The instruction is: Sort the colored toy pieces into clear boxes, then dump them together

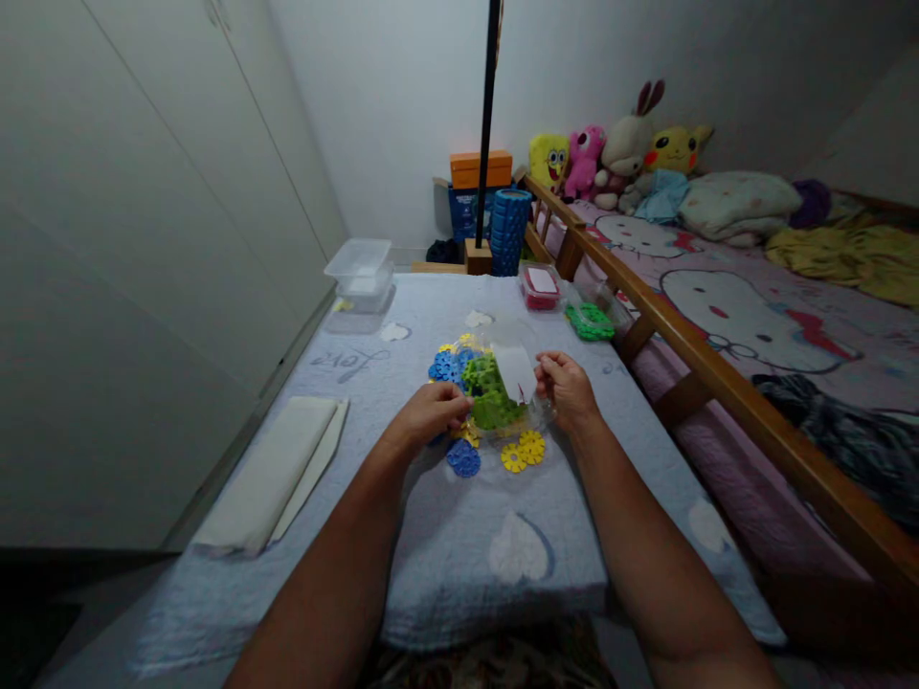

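A clear plastic bag with a white label holds green snowflake-shaped building discs and sits on the pale blue mattress cover. My left hand is closed on the bag's left side. My right hand pinches its right edge. Blue discs lie just behind the left hand. One blue disc and yellow discs lie loose in front of the bag.
A folded white cloth lies at the left. Stacked clear containers, a red box and a tub of green discs stand farther back. A wooden bed rail runs along the right, with plush toys beyond. A black pole rises behind.
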Available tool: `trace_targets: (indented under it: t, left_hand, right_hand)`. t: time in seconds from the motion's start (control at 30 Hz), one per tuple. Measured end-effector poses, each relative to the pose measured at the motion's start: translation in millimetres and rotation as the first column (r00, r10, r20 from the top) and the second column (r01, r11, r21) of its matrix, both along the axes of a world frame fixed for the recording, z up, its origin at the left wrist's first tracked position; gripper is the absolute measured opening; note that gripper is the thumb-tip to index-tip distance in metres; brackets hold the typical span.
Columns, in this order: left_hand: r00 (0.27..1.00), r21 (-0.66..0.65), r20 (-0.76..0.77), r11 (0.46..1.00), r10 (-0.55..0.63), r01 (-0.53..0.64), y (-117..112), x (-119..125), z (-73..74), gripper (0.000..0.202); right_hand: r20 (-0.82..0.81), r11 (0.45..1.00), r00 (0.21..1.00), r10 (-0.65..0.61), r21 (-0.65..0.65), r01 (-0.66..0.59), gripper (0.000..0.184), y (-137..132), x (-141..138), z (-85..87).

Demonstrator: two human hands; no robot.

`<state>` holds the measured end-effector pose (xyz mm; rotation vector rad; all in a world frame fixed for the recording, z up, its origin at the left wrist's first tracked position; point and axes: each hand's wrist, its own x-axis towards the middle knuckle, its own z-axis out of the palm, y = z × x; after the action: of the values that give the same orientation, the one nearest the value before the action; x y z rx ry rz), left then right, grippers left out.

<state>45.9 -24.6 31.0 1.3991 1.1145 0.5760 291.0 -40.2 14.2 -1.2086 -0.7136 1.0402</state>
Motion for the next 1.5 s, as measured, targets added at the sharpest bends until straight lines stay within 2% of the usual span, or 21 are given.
trace_targets:
  t: [0.07,0.13,0.23,0.37,0.5,0.63,0.77,0.9,1.0,1.13,1.27,1.4,1.5]
  left_hand:
    - [0.998,-0.043,0.017,0.997,-0.061,0.061,-1.3,0.1,3.6,0.029]
    - [0.996,-0.058,0.067,0.996,-0.056,0.060,-2.0,1.3,6.9,0.031]
    - [0.984,-0.017,0.174,0.999,0.039,-0.037,-3.1,3.9,11.5,0.031]
    - [0.954,0.095,0.248,0.976,0.169,-0.197,-4.4,4.0,19.4,0.030]
    - [0.933,0.203,0.242,0.926,0.268,-0.318,-2.2,-7.5,29.9,0.028]
    - [0.937,0.344,0.137,0.871,0.323,-0.350,3.2,-28.6,42.3,0.026]
    - [0.902,0.514,-0.138,0.809,0.408,-0.287,7.4,-44.6,56.9,0.020]
    - [0.762,0.612,-0.441,0.780,0.475,-0.131,10.0,-46.1,68.5,0.016]
    - [0.673,0.615,-0.571,0.788,0.469,-0.028,12.3,-41.4,71.5,0.016]
    - [0.584,0.566,-0.698,0.819,0.413,0.097,14.2,-31.1,73.2,0.015]
    - [0.509,0.545,-0.766,0.817,0.392,0.190,13.8,-16.8,76.8,0.019]
    - [0.482,0.541,-0.790,0.801,0.379,0.256,14.1,-1.8,79.1,0.023]
    - [0.490,0.551,-0.791,0.776,0.366,0.309,16.5,7.7,77.5,0.023]
  right_hand:
    - [-0.023,0.998,0.998,-0.064,0.005,0.064,0.037,0.7,0.7,-0.3]
    - [-0.051,0.993,0.992,-0.114,0.013,0.115,0.031,1.1,2.9,-0.4]
    - [-0.103,0.987,0.982,-0.159,0.017,0.161,0.025,2.1,7.6,-0.9]
    - [-0.150,0.972,0.960,-0.235,-0.006,0.237,0.027,4.7,12.5,-2.9]
    - [-0.180,0.961,0.944,-0.277,-0.050,0.272,0.027,7.4,14.7,-4.7]
    - [-0.196,0.955,0.935,-0.295,-0.092,0.282,0.028,8.2,14.6,-5.8]
    - [-0.191,0.955,0.937,-0.293,-0.098,0.279,0.028,8.3,13.1,-7.3]
    - [-0.195,0.961,0.942,-0.274,-0.089,0.261,0.028,8.2,13.1,-9.4]
    - [-0.195,0.962,0.942,-0.272,-0.078,0.262,0.029,8.3,14.0,-10.7]
    - [-0.197,0.959,0.939,-0.283,-0.070,0.274,0.028,8.9,14.9,-12.2]
    - [-0.203,0.960,0.938,-0.281,-0.069,0.273,0.028,9.6,15.7,-13.3]
    - [-0.213,0.958,0.934,-0.286,-0.070,0.277,0.027,10.0,16.7,-14.0]
    - [-0.220,0.956,0.931,-0.292,-0.063,0.285,0.027,10.0,17.3,-13.6]
